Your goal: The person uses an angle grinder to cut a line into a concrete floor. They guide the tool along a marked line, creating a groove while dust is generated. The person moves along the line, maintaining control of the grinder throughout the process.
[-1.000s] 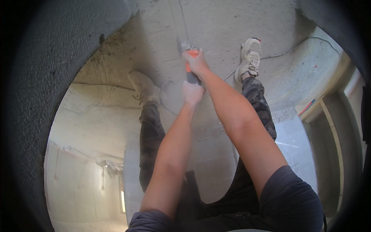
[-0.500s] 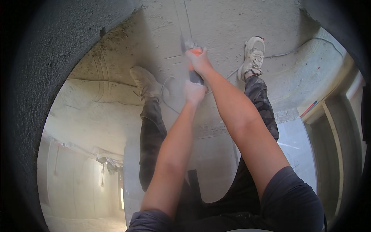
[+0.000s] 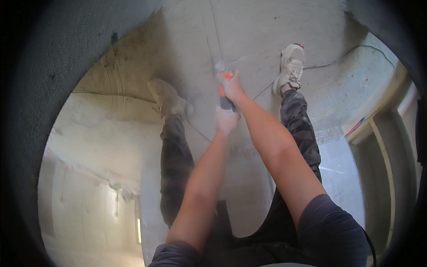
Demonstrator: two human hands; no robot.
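Observation:
An orange and black angle grinder (image 3: 227,104) is held low over the grey concrete floor (image 3: 253,26), between my spread feet. My right hand (image 3: 231,88) is closed round its orange front part. Further back, my left hand (image 3: 227,119) wraps round the dark rear of the body. The head of the tool is blurred, and pale dust hides where its disc meets the concrete. Thin straight lines (image 3: 215,27) run away from the tool across the surface. Both hands look whitened with dust.
My left shoe (image 3: 164,97) and right shoe (image 3: 291,66) stand on either side. A grey cable (image 3: 321,65) crosses the floor past the right shoe, and a loop of cord lies beside the left. A rough dark wall (image 3: 44,89) curves along the left. Red and blue pieces (image 3: 355,127) lie at right.
Both hands have drawn the grinder a little toward me, down the picture. Dust has thickened, so the left shoe and the floor around it look hazier.

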